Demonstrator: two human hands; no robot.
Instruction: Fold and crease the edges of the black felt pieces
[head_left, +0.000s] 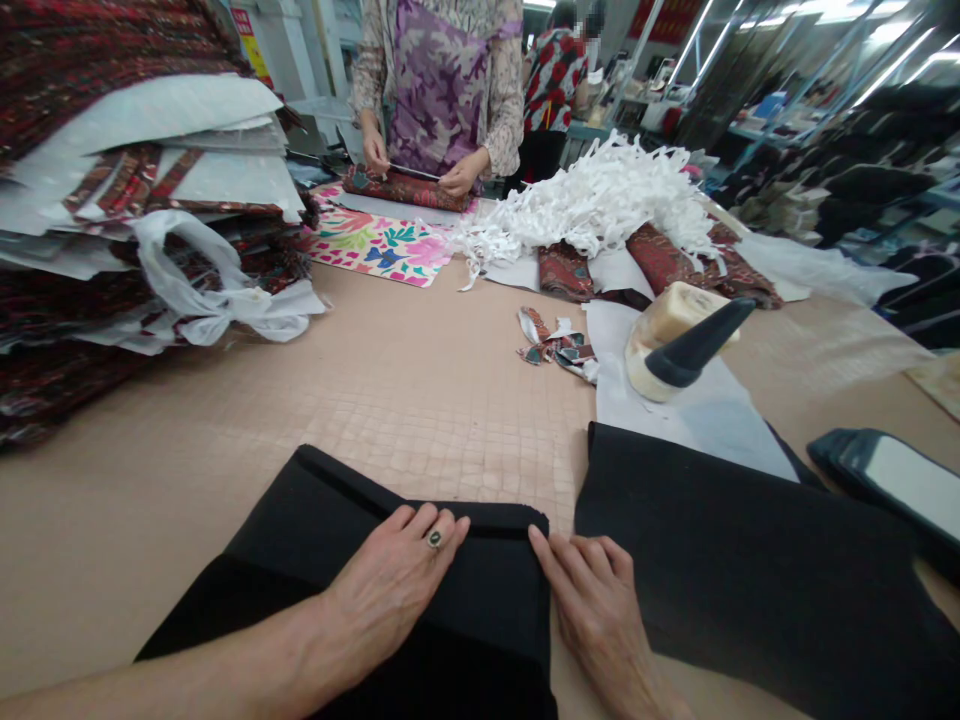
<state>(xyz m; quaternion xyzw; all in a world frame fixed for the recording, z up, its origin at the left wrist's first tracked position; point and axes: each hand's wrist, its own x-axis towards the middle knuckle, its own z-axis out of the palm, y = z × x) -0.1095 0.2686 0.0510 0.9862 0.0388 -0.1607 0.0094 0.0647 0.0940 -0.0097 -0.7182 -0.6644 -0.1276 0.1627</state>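
Fingers (pixel 420 535) of left hand (pixel 390 590) flat on black fabric (pixel 450 600), holding nothing; right hand (pixel 600 610) likewise at its edge: best press evenly, smoothing outward from fingertips.

The left hand (pixel 397 585), with a ring on one finger, lies flat on a folded black cloth (pixel 450 600) on the counter (pixel 360 400), fingertips at its far fold, while the right hand (pixel 600 610) rests at the cloth's right edge, between it and a second black cloth (pixel 750 560). Beyond sit a tool with a black handle (pixel 686 345) on white paper (pixel 675 410), fabric scraps (pixel 555 345) and a heap of white strips (pixel 600 200). Across the counter another person's hands (pixel 420 165) work on patterned cloth, and stacked fabric (pixel 135 200) rises at left.
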